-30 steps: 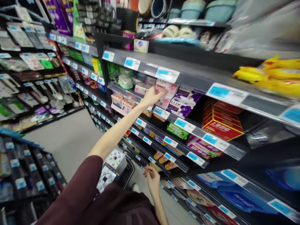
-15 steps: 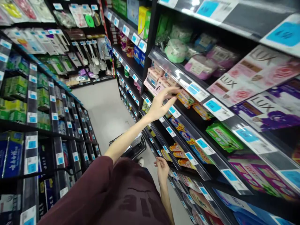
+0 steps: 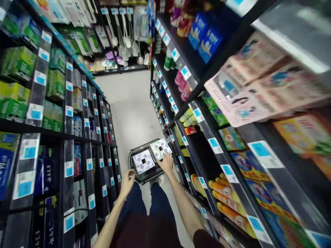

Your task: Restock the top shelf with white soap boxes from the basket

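Note:
A black shopping basket (image 3: 155,172) is low in the aisle, just in front of my feet. Two white boxes with coloured pictures show in it: a left box (image 3: 143,161) and a right box (image 3: 160,148). My right hand (image 3: 165,163) is over the basket's right side, fingers stretched toward the right box's near edge; whether they touch it is unclear. By the basket's near left corner is my left hand (image 3: 127,183), its fingers loosely bent and nothing visible in them.
Dark shelves with price tags line both sides. Pink boxes (image 3: 258,93) jut out at the upper right, above orange-capped bottles (image 3: 224,193). Green boxes (image 3: 19,65) fill the left shelves. Brushes and ladles (image 3: 126,38) hang at the far end. Pale floor (image 3: 134,113) runs between.
My left hand has left the orange box on the right shelf and come down beside the basket. The right hand has moved over the basket. The view has turned left and downward.

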